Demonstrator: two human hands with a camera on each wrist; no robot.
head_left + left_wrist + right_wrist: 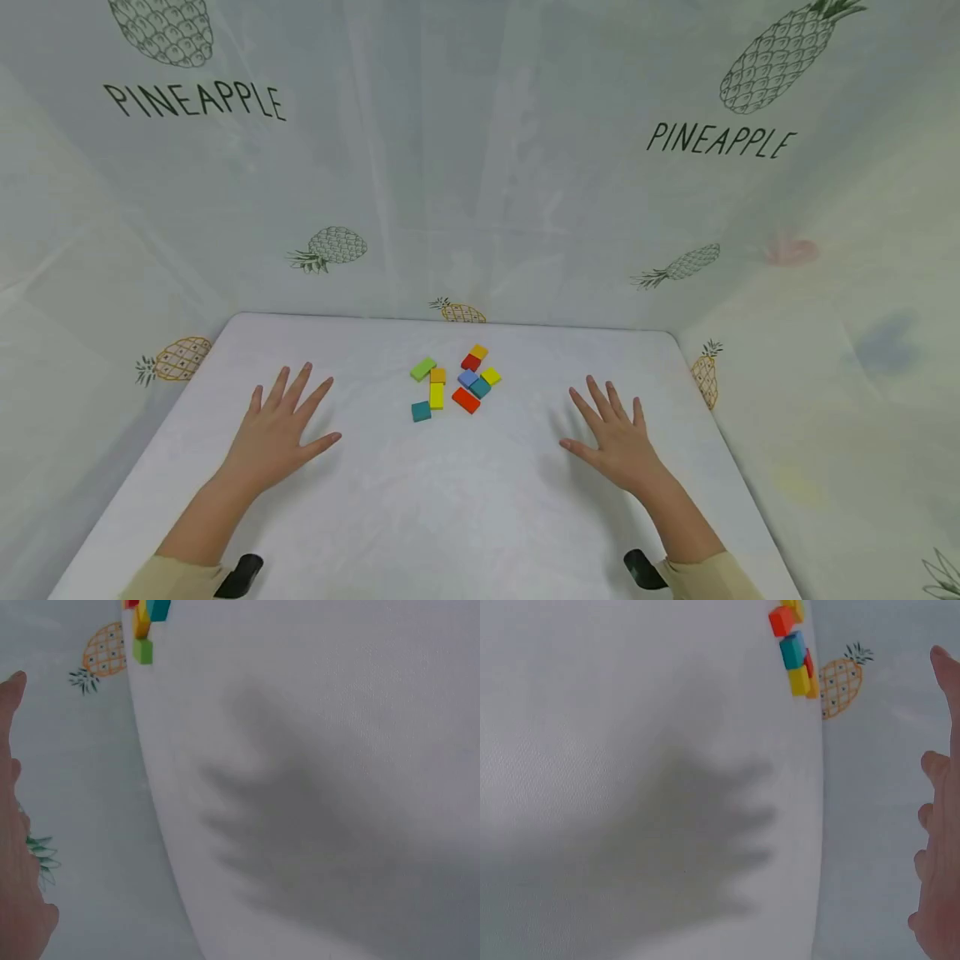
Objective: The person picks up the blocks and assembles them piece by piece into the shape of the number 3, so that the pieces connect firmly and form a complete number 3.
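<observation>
Below center in the head view, the colored blocks (pixel 467 379) lie roughly midway between the left hand (pixel 273 435) and right hand (pixel 618 443), both empty, fingers spread apart.

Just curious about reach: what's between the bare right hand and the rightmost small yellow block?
The head view shows only bare white tabletop between the right hand and yellow block.

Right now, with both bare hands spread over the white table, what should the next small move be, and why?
I would probably ease the bare right hand inward toward the small, square-faced yellow block: it looks like the rightmost of the small coloured blocks on the white table, nearest that hand, which is spread and holds nothing.
</observation>
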